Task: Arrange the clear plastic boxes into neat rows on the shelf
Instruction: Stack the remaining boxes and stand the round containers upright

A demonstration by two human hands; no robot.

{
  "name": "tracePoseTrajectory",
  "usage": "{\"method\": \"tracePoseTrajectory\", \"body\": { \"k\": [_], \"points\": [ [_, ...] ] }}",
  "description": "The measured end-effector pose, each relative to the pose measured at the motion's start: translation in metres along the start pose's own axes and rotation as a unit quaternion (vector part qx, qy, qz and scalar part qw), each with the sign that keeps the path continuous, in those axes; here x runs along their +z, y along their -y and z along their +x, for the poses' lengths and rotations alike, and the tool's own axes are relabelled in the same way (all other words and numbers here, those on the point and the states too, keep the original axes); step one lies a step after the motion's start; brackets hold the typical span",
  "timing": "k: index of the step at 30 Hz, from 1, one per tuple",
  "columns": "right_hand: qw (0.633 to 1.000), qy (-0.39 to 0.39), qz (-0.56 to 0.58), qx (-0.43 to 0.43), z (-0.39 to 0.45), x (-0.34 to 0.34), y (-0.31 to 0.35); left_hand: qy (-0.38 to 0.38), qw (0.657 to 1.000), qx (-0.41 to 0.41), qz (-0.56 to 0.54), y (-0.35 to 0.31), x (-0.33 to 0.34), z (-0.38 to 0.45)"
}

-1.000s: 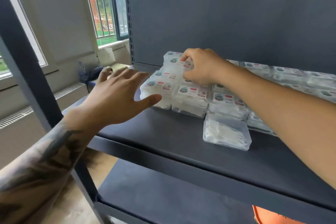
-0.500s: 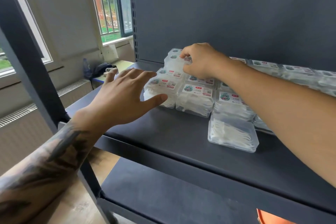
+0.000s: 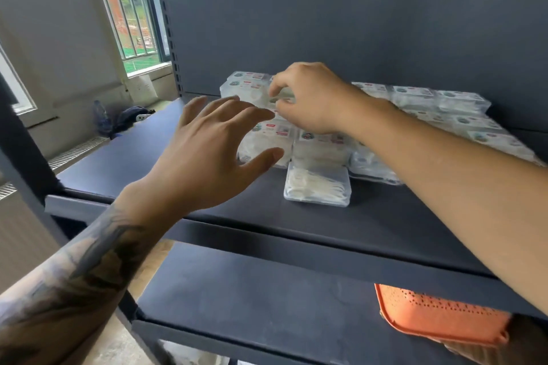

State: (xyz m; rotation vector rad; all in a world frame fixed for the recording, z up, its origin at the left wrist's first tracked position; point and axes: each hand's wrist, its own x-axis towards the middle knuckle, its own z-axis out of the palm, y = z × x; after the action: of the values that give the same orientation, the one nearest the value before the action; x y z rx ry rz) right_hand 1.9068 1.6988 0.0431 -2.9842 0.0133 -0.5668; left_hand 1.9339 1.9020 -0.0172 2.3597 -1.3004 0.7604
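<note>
Shelf [image 3: 385, 216]: dark board. The clear plastic boxes [image 3: 323, 142] sit toward its back, stacked in labelled rows that run off to the right along the rear panel.

One loose box [image 3: 318, 184] lies flat just in front of the stack, label not visible, white contents showing through.

Handling, my read: light, thin rigid shells, smooth so likely slippery. Stacks will probably slide if nudged. Best pinched by the short edges, or squared up with flat palms on the sides.

Right hand [image 3: 308, 98]: above the stack's back-left corner, fingers curled, pinching a box there.

Left hand [image 3: 207, 151]: spread, fingers straight, holding nothing, hovering left-front of the stack.

Hidden: right hand covers its box, stack height blurred, far-right rows cut by the forearm.
</note>
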Motion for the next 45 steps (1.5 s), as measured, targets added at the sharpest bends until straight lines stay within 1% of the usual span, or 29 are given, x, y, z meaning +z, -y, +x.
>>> {"method": "tracePoseTrajectory", "body": {
  "k": [4, 7, 12, 14, 17, 20, 25, 28, 32, 34, 37, 45],
  "points": [
    [0.998, -0.058, 0.031, -0.021, -0.052, -0.006, -0.006, -0.012, 0.999, 0.021, -0.028, -0.024, 0.006, -0.004],
    [0.996, -0.077, 0.035, -0.041, -0.088, 0.002, -0.008, -0.017, 0.998, 0.036, -0.056, -0.038, 0.011, -0.011],
    [0.994, -0.095, 0.03, -0.041, -0.131, 0.014, -0.015, 0.026, 0.996, 0.019, -0.084, -0.05, 0.018, -0.021],
    [0.994, -0.095, 0.042, -0.036, -0.142, 0.02, -0.018, 0.042, 0.994, 0.008, -0.099, -0.051, 0.022, -0.023],
    [0.991, -0.098, 0.095, -0.014, -0.156, 0.031, -0.019, 0.056, 0.987, -0.015, -0.151, -0.049, 0.027, -0.026],
    [0.987, -0.089, 0.13, 0.01, -0.165, 0.034, -0.02, 0.049, 0.982, -0.021, -0.18, -0.047, 0.03, -0.027],
    [0.987, -0.074, 0.143, 0.003, -0.169, 0.032, -0.02, 0.03, 0.978, -0.01, -0.207, -0.046, 0.032, -0.03],
    [0.984, -0.07, 0.165, 0.015, -0.171, 0.034, -0.023, 0.025, 0.975, -0.015, -0.221, -0.047, 0.03, -0.032],
    [0.967, -0.087, 0.233, 0.054, -0.174, 0.032, -0.026, 0.054, 0.959, -0.026, -0.277, -0.042, 0.028, -0.031],
    [0.955, -0.091, 0.275, 0.065, -0.174, 0.029, -0.026, 0.053, 0.95, -0.034, -0.307, -0.04, 0.028, -0.031],
    [0.95, -0.082, 0.292, 0.068, -0.174, 0.027, -0.024, 0.052, 0.934, -0.053, -0.35, -0.041, 0.026, -0.031],
    [0.94, -0.05, 0.33, 0.074, -0.175, 0.027, -0.024, 0.081, 0.891, -0.104, -0.435, -0.039, 0.023, -0.028]
  ]
}}
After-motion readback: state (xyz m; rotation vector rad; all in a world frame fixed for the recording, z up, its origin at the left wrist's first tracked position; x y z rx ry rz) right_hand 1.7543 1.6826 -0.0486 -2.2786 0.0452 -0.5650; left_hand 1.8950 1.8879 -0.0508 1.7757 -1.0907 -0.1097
